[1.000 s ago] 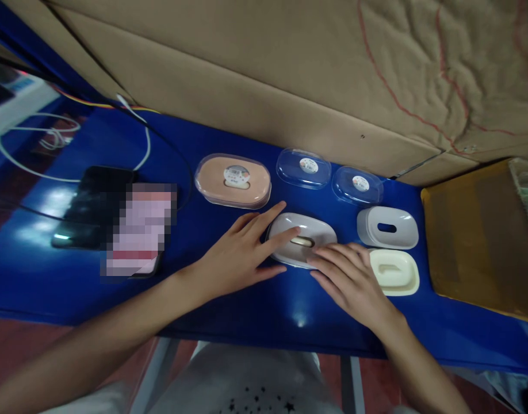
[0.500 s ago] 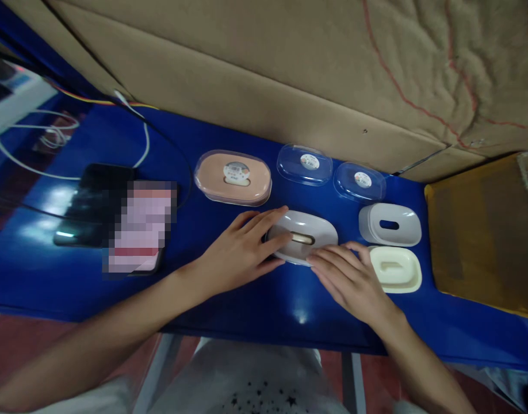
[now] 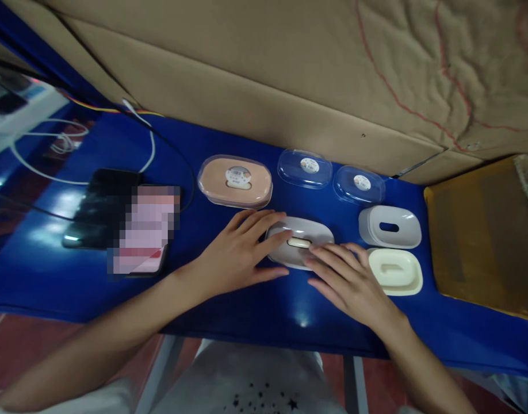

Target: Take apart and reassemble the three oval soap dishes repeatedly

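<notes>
A grey oval soap dish point(image 3: 278, 251) lies on the blue table between my hands, with a cream ridge point(image 3: 298, 243) standing in its middle slot. My left hand point(image 3: 236, 253) rests at the dish's left side, fingers stretched over the rim and one fingertip near the slot; its thumb is spread away in front. On the right side, my right hand point(image 3: 350, 282) lies with outstretched fingers, fingertips over the dish's inner surface and rim. Neither hand is wrapped round the dish. Right of it sit a second grey slotted piece point(image 3: 405, 230) and a cream dish point(image 3: 413, 280) with a raised ridge.
Behind are a pink soap dish point(image 3: 214, 175) under a clear cover and two clear lids point(image 3: 290, 169) with round labels. A phone point(image 3: 154, 230), a black device point(image 3: 113, 190) and cables lie left. A taped carton point(image 3: 475, 241) stands right; brown cardboard point(image 3: 247, 86) lines the back.
My left thumb has moved off the dish's front rim, and my right fingers have spread more. The cream ridge shows more fully in the slot. The view has shifted slightly.
</notes>
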Demonstrator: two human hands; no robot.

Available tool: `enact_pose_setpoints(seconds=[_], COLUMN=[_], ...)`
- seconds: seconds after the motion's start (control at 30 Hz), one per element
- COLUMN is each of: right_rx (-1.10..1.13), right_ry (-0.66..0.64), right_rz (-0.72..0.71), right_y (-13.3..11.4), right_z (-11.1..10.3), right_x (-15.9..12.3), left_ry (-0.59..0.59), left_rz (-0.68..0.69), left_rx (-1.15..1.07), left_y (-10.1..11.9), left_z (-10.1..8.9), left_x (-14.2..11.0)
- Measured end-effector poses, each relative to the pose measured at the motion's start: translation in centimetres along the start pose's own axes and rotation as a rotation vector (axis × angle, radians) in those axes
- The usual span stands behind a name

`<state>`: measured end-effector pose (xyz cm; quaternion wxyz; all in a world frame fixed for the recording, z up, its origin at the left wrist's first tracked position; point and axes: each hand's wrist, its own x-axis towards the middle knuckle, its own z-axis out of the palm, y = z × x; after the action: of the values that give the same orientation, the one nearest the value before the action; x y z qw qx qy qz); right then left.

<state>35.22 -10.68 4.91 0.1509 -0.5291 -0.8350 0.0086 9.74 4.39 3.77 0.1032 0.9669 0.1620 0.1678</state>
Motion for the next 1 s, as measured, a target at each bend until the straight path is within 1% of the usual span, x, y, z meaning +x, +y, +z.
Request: enact_pose_setpoints(seconds=[0.1,0.17,0.23,0.3,0.37,0.4,0.47,0.5,0.57,0.6,0.67,0.83,0.93,1.0], right_rx=[-0.044,-0.051,-0.043,-0.038,-0.039,-0.041,-0.047,-0.051,-0.057,-0.057,-0.048,-0.041,-0.049,-0.053], right_ry=[-0.038,-0.058,-0.065,-0.054,-0.043,-0.039,-0.032,-0.028,-0.021,-0.021,-0.022,-0.018,-0.009,0.006], right_rz=[0.040,0.063,0.070,0.064,0.057,0.058,0.074,0.086,0.109,0.114,0.109,0.105,0.114,0.117], right_y=[0.1,0.2,0.1,0.1,0.1,0.1,0.2,0.3,0.4,0.4,0.5,0.7,0.9,1.0], right_z=[0.1,0.3,0.4,0.4,0.4,0.3,0.2,0.1,0.1,0.1,0.1,0.7,0.8,0.7], right_x=[-0.2,-0.3,-0.4,-0.4,-0.5,-0.5,-0.6,-0.7,-0.9,-0.9,-1.1,-1.1,-1.1,-1.1], left_ry=[0.034,0.053,0.063,0.042,-0.032,-0.098,-0.273,-0.365,-0.484,-0.510,-0.514,-0.495,-0.442,-0.360], left_rz=[-0.001,0.003,0.008,0.005,-0.032,-0.053,-0.142,-0.193,-0.227,-0.236,-0.241,-0.230,-0.248,-0.251], left_rx=[0.009,0.045,0.087,0.132,0.189,0.216,0.256,0.265,0.250,0.234,0.212,0.115,0.057,0.020], left_y=[0.1,0.2,0.0,-0.4,-1.4,-2.0,-3.3,-3.9,-5.0,-5.4,-5.9,-6.3,-6.1,-5.6], left_z=[-0.5,-0.9,-1.3,-1.4,-1.4,-1.4,-1.2,-1.1,-1.0,-0.9,-0.8,-0.3,-0.4,-0.9], left_x=[0.5,1.5,3.2,5.7,8.8,10.4,13.3,14.6,16.4,16.9,17.3,16.9,16.7,16.1])
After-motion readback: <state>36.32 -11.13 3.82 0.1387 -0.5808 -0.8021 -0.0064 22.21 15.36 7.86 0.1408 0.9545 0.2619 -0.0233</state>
